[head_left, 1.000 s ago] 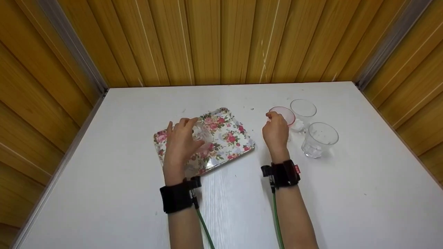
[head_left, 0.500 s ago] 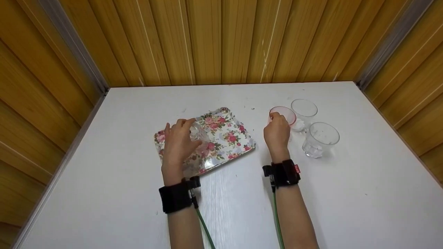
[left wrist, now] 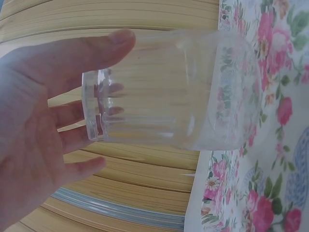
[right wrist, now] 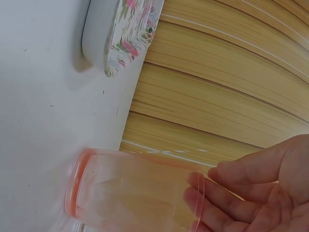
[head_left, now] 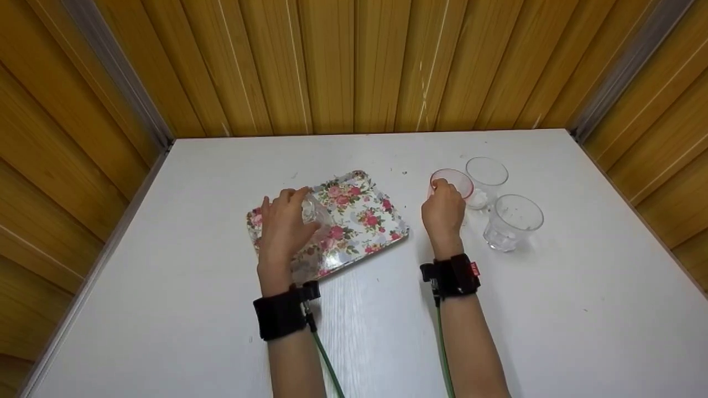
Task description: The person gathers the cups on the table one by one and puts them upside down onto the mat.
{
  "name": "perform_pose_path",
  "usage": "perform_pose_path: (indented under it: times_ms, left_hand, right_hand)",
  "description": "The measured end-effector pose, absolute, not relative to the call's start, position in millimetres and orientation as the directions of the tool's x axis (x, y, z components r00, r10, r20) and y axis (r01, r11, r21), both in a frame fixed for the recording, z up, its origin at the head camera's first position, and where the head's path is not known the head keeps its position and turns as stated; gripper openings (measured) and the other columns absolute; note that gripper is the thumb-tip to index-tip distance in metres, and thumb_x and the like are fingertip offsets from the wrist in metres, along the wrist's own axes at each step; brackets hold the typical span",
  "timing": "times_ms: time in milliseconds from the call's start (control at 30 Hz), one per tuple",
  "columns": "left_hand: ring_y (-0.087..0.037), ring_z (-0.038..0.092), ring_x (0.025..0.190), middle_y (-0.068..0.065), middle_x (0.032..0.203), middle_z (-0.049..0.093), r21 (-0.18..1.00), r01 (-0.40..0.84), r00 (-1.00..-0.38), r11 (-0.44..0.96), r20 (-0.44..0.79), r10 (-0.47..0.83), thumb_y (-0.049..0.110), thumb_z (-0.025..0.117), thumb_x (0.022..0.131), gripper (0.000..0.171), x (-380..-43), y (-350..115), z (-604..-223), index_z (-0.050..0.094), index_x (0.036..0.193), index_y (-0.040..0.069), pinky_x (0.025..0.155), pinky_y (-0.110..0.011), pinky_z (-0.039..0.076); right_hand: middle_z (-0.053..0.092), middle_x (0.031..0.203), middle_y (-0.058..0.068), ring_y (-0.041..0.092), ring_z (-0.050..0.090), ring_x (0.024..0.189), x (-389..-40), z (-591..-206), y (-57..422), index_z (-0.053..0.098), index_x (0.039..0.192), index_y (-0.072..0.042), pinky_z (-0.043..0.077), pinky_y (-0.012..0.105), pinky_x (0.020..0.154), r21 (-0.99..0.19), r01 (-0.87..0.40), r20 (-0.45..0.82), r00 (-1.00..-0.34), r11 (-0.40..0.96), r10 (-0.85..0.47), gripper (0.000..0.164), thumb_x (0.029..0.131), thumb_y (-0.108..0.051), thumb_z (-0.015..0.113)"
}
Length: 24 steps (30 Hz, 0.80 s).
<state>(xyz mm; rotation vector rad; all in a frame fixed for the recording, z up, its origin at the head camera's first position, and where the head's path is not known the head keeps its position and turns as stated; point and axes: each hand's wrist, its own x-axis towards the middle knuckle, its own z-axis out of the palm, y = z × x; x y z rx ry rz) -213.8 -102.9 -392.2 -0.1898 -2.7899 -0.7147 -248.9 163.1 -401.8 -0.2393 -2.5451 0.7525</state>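
Observation:
My left hand (head_left: 285, 226) holds a clear glass (left wrist: 154, 92) by its thick-based end, thumb on one side and fingers on the other. The glass stands mouth down over a floral tray (head_left: 368, 221); its rim appears to meet the tray's surface. My right hand (head_left: 443, 213) is at the rim of a pink-tinted glass (right wrist: 135, 188), which stands upright on the table. The fingers curl around that rim, their tips showing through the pink wall, and the thumb is close against it. In the head view the hand covers much of the pink glass.
Two more clear glasses stand upright on the right: a front glass (head_left: 511, 221) and a back glass (head_left: 489, 185). A whitish lump (head_left: 477, 199) shows at the back glass's base; whether it is inside, I cannot tell. Wood-patterned walls (head_left: 326, 66) enclose the white table (head_left: 182, 249).
My right hand has moved slightly forward onto the pink glass's rim, its fingers closing there. My left hand has shifted slightly left with the clear glass.

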Motion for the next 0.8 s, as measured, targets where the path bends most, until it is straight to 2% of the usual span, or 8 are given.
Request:
perform_pose_path:
  times_ms: [800]
  left_hand:
    - [-0.035,0.038,0.124,-0.016,0.131,0.044,0.472,0.139,-0.975,0.870,0.220,0.036,0.012,0.074,0.073,0.068,-213.5,-108.0,-393.4,0.044,0.134,0.011,0.110,-0.055,0.006]
  right_hand:
    - [0.064,0.089,0.026,0.042,0.060,0.084,-249.6,-402.0,163.2,0.064,0.097,0.005,0.047,0.050,0.073,-0.510,0.054,0.420,-0.855,0.859,0.303,0.022,0.080,0.004,0.049]
